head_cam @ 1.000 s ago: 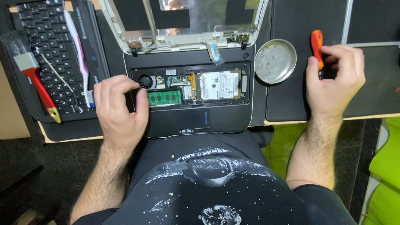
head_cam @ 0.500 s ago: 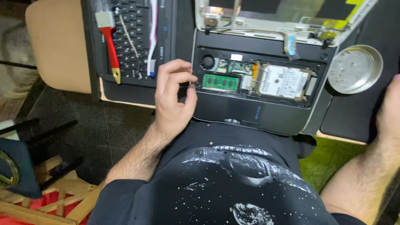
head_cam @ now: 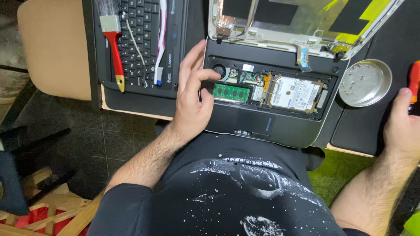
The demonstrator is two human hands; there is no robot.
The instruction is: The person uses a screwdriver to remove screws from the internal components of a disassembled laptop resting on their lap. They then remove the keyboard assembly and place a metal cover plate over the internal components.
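Observation:
An opened laptop base point(head_cam: 262, 124) lies in front of me with its insides bare: a green memory stick point(head_cam: 231, 92), a silver hard drive point(head_cam: 292, 93) and a small round fan point(head_cam: 218, 70). My left hand point(head_cam: 191, 94) rests on the base's left edge, fingers spread, forefinger touching the fan area, holding nothing. At the right frame edge my right hand point(head_cam: 401, 126) grips a red-orange screwdriver point(head_cam: 414, 85) on the black mat point(head_cam: 363, 129). The stripped screen lid point(head_cam: 306, 26) lies behind the base.
A round metal dish point(head_cam: 365, 83) with several small screws sits right of the laptop. A detached keyboard point(head_cam: 140, 39) lies at the left, with a red-handled brush point(head_cam: 114, 48) and a white ribbon cable point(head_cam: 160, 41) on it. Wooden chair parts point(head_cam: 48, 205) stand on the floor.
The view has swung left. My left hand has opened from a loose fist and its forefinger has reached the fan. My right hand stays by the screwdriver.

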